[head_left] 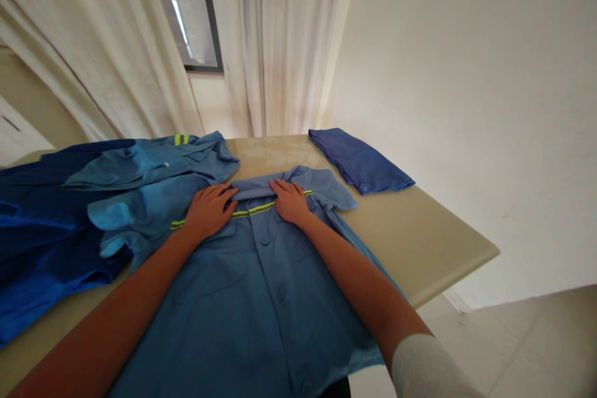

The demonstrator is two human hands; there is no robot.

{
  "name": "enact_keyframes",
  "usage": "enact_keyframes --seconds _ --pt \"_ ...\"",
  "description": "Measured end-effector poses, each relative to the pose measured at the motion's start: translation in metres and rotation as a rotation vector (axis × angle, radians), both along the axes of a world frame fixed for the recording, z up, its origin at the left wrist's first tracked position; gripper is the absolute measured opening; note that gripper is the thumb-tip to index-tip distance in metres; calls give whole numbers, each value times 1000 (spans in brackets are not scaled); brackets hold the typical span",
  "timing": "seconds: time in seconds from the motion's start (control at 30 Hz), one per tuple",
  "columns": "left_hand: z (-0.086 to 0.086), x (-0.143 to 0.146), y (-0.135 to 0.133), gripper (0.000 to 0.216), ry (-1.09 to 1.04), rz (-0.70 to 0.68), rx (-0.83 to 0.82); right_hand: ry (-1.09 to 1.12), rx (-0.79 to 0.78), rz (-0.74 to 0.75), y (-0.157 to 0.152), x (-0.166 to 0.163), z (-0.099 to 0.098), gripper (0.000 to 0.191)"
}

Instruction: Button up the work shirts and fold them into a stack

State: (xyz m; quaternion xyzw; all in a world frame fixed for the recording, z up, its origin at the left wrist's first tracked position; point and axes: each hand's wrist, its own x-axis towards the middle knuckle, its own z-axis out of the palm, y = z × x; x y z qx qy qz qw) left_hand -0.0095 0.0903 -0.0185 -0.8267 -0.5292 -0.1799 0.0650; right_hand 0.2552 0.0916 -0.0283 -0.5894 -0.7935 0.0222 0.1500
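Observation:
A light blue button-up work shirt (261,298) with a yellow-green reflective stripe lies front-up on the beige table (420,236), collar at the far end. My left hand (211,208) rests flat on the shirt's chest just left of the collar, fingers stretched out. Right of the collar, my right hand (290,199) lies flat on the cloth with its fingers together and extended. Neither hand holds anything; both press on the fabric near the stripe.
A pile of unfolded blue garments (69,211) covers the table's left side, one with a reflective tab. A folded dark blue garment (359,161) lies at the far right corner. White curtains (275,37) and a window stand behind; the table's right edge drops to tiled floor.

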Motion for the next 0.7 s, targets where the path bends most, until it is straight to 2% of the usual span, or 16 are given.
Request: enact_keyframes --seconds 0.1,0.2,0.33,0.4,0.47,0.53,0.63,0.7 --pt "-2 1 0 57 7 48 -28 23 -68 -16 2 -4 2 59" --pt "-1 0 -4 49 4 54 14 102 -106 -64 10 5 19 55" --pt "10 5 -11 42 -32 -9 90 181 -17 -285 23 52 58 51" --pt "20 20 -13 42 -47 -86 71 154 -57 -415 25 84 74 53" --pt "29 48 -16 42 -42 -149 1 70 -180 -583 23 113 82 57" --pt "35 88 -20 41 -21 -179 -79 -14 -298 -685 20 133 83 66" --pt "30 156 -28 44 -44 -222 -152 -55 -383 -666 20 150 76 78" --pt "19 194 -36 48 -84 -262 -176 -27 -389 -605 22 155 70 73"
